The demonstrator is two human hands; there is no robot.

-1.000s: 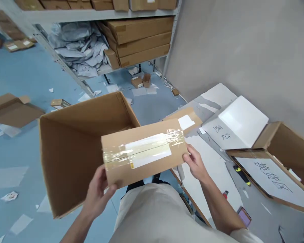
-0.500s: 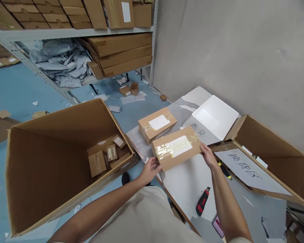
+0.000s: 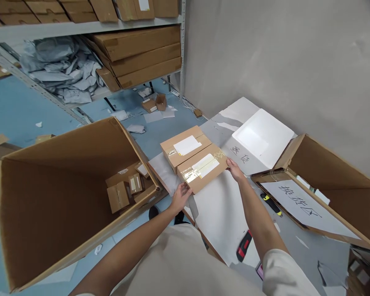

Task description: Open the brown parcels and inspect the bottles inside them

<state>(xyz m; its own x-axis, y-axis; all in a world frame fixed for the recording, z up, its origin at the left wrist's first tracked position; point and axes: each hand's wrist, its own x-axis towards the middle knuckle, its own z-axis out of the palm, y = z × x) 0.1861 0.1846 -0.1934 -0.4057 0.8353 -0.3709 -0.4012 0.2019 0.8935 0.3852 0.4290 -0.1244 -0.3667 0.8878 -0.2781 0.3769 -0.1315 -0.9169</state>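
My left hand (image 3: 180, 198) grips the near left corner of a taped cardboard box (image 3: 200, 170) with a white label. At the box's right end, my right hand (image 3: 235, 169) has its fingers closed round the edge. This box lies alongside a second labelled cardboard box (image 3: 180, 144), with their long sides together or nearly so. Both are at the far left part of the white-covered table (image 3: 222, 209). A red and black utility knife (image 3: 244, 246) lies on the table, near my right forearm.
To the left stands a large open carton (image 3: 58, 205) holding several small boxes (image 3: 117, 196). A white foam bin (image 3: 262, 137) and an open carton with a handwritten sign (image 3: 305, 205) stand on the right, a yellow and black knife (image 3: 271, 204) beside them. Behind is a loaded shelf (image 3: 142, 22).
The held box has moved away from me and slightly left, from overlapping the second box's front to lying beside it. Both hands moved with it and keep their grip. The camera view shifted slightly.
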